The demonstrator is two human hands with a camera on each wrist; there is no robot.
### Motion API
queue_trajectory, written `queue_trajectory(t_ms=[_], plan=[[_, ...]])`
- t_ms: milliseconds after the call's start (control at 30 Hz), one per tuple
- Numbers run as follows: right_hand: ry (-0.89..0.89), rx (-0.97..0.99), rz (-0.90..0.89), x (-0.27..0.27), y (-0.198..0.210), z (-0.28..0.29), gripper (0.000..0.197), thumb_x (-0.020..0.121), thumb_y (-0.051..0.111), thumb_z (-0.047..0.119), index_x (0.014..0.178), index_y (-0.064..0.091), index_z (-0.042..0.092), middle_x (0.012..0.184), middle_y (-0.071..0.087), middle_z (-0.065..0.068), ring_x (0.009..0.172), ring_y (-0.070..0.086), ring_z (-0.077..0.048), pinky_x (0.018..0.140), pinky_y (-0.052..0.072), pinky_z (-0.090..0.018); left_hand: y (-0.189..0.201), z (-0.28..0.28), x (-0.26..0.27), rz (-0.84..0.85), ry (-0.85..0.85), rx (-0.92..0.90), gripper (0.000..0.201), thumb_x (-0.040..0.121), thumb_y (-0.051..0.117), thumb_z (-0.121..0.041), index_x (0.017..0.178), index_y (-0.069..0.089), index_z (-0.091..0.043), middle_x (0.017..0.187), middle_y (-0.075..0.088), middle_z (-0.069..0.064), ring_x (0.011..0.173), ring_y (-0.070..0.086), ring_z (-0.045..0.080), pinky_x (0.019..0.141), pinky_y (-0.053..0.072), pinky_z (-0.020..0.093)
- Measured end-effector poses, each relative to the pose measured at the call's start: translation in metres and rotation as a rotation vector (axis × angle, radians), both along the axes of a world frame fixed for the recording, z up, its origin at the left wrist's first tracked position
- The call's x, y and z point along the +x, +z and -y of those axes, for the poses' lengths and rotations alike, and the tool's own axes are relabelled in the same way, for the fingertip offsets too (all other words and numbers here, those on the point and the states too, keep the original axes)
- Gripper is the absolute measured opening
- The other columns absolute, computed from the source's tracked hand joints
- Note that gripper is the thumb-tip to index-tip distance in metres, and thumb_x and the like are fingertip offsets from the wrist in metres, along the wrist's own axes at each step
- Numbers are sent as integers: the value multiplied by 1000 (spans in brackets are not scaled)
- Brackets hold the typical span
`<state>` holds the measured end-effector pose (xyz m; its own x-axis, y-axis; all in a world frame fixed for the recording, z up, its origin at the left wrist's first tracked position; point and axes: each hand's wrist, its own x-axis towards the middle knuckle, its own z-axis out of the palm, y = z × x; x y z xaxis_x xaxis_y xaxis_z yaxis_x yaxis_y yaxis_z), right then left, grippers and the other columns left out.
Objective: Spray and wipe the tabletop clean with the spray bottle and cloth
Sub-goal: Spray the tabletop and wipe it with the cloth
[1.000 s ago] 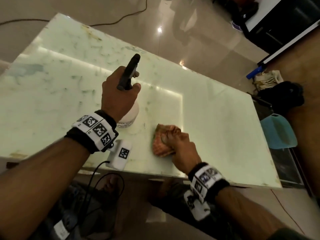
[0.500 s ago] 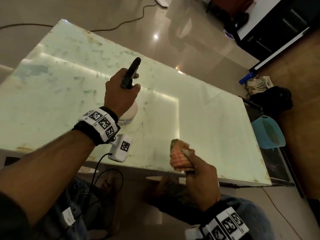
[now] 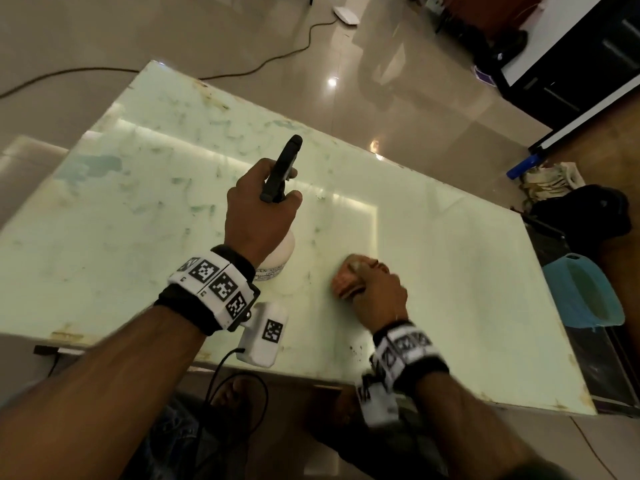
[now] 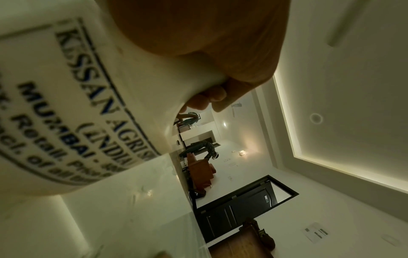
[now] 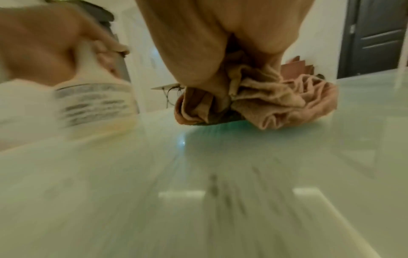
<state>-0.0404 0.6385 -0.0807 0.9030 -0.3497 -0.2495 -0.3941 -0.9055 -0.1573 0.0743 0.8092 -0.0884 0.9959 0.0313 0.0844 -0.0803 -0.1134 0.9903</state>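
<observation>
Gripping white spray bottle [image 3: 277, 258] by black trigger head, left hand [image 3: 258, 216] curls round its neck; bottle stands near middle of bench's near edge. Just right of bottle, right hand [image 3: 379, 296] clamped on bunched pinkish cloth [image 3: 346, 282], pressing it onto pale green glass bench [image 3: 450, 271]; right wrist view blurred. Smears mark bench's far left part. Blue tub [image 3: 581, 296] sits beyond right edge; cable [image 3: 263, 65] trails across floor past far edge.
</observation>
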Motion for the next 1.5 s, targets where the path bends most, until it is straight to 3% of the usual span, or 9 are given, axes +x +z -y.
queue_trajectory(t_ms=[267, 467, 667, 767, 833, 1000, 1133, 1333, 1500], plan=[[11, -83, 27, 169, -1, 58, 37, 90, 51, 23, 126, 61, 21, 123, 63, -16, 114, 57, -38, 97, 48, -38, -3, -2, 1, 5, 18, 11, 20, 88, 73, -16, 104, 70, -27, 61, 60, -1, 67, 67, 26, 72, 49, 19], [-4, -112, 57, 248, -7, 78, 40, 93, 50, 31, 126, 61, 11, 127, 59, -21, 116, 55, -40, 98, 44, -35, -3, 3, 0, 37, -29, 14, 20, 88, 74, -33, 106, 72, -25, 60, 58, -8, 62, 64, 14, 64, 48, 13], [75, -106, 36, 288, -11, 76, 41, 84, 58, 43, 106, 70, 11, 113, 67, -19, 102, 63, -38, 89, 51, -34, 1, 12, -6, 146, -9, 82, 23, 77, 67, -12, 100, 72, -13, 117, 64, 3, 90, 64, 3, 81, 44, 3], [138, -130, 62, 276, -13, 77, 45, 79, 54, 49, 110, 66, 18, 116, 65, -16, 105, 60, -40, 91, 50, -38, 11, 16, -9, -19, -87, -41, 22, 73, 58, -14, 90, 71, -16, 91, 74, -1, 70, 69, 22, 71, 61, 41], [160, -141, 51, 258, -12, 80, 41, 84, 60, 33, 122, 60, 18, 127, 60, -16, 112, 57, -40, 96, 46, -40, 16, 15, -4, -43, -43, -36, 12, 80, 60, -22, 86, 69, -16, 76, 73, 2, 59, 67, 30, 62, 60, 48], [246, -115, -32, 216, -8, 67, 49, 85, 60, 25, 134, 53, 21, 139, 51, -13, 123, 51, -37, 101, 41, -40, 38, -60, 69, -142, 290, -16, 21, 86, 71, -28, 67, 70, -36, 50, 65, -9, 51, 69, 32, 61, 61, 44], [228, -33, -42, 161, -1, 58, 37, 94, 53, 27, 130, 57, 18, 138, 52, -12, 124, 51, -33, 101, 40, -34, 65, -117, 84, -188, 472, 28, 17, 85, 69, -13, 93, 69, -28, 78, 71, 1, 40, 62, 21, 51, 49, 30], [275, -67, -78, 60, -4, 50, 44, 94, 50, 26, 138, 46, 22, 142, 46, -8, 128, 47, -28, 104, 40, -35, 88, -101, 7, -214, 227, 103, 12, 70, 76, -25, 79, 69, -29, 85, 75, 18, 46, 59, 29, 56, 49, 34], [290, -2, -3, -22, 6, 40, 33, 100, 38, 25, 123, 60, 18, 130, 59, -1, 120, 54, -19, 95, 39, -24, 97, -38, -67, -215, -3, 224, 15, 87, 77, -21, 99, 75, -11, 84, 76, 19, 43, 63, 22, 49, 48, 27]])
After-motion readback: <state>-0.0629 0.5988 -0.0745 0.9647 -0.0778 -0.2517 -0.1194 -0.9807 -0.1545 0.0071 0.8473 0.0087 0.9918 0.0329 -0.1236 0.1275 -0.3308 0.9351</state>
